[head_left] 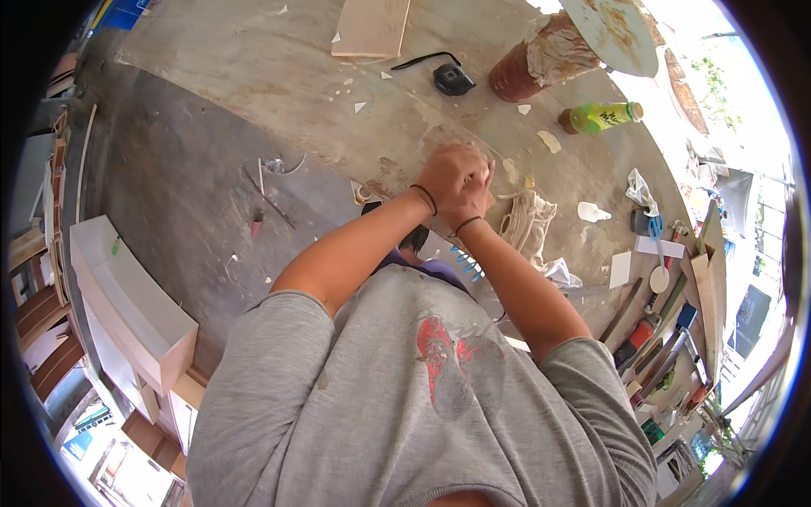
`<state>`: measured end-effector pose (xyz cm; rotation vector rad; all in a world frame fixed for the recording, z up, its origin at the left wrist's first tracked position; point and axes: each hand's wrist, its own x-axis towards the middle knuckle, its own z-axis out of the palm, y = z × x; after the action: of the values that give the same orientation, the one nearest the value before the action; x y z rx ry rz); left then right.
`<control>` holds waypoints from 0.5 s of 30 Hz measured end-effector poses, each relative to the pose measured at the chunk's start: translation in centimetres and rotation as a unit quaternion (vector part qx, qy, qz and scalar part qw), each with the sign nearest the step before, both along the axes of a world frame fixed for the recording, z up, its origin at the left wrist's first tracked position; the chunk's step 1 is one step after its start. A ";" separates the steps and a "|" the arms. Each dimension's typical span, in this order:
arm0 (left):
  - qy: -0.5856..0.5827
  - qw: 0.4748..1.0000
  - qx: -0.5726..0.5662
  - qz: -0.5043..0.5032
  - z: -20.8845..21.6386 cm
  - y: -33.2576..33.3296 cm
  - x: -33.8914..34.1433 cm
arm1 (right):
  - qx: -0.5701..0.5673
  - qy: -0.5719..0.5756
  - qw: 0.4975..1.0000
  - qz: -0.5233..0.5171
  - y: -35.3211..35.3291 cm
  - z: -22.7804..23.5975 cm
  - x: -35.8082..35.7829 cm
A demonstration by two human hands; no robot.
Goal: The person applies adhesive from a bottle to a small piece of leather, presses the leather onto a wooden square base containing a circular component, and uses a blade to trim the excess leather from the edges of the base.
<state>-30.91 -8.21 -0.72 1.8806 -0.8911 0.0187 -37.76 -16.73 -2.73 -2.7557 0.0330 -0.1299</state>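
My left hand and my right hand are together over the near edge of the worktable. Both have their fingers curled in, one against the other. What lies inside them is hidden, and the fingers are slightly blurred. Each wrist has a dark band. A crumpled cream cloth is just right of my right hand. Below my wrists, partly covered by my arms, are a dark object and a blue coiled cord.
On the table are a flat board, black tape measure, stained reddish-brown container, green-labelled bottle and small white bottle. A long white box stands at left; tools and wood strips crowd the right, including a red-and-black tool.
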 end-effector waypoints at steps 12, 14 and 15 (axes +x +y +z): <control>-0.172 0.982 0.063 0.046 2.2 0.8 -2.1 | -0.162 0.049 0.975 0.146 0.0 1.0 2.0; -0.132 0.989 0.060 0.017 0.8 1.1 -2.6 | -0.179 0.019 0.972 0.150 0.4 0.4 2.4; -0.113 0.992 0.057 0.004 0.2 1.1 -2.7 | -0.184 0.019 0.972 0.148 0.5 0.2 2.5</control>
<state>-33.60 -7.16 -0.53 2.0160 -1.0559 0.1929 -35.30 -16.22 -2.53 -3.0888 -0.4323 0.0001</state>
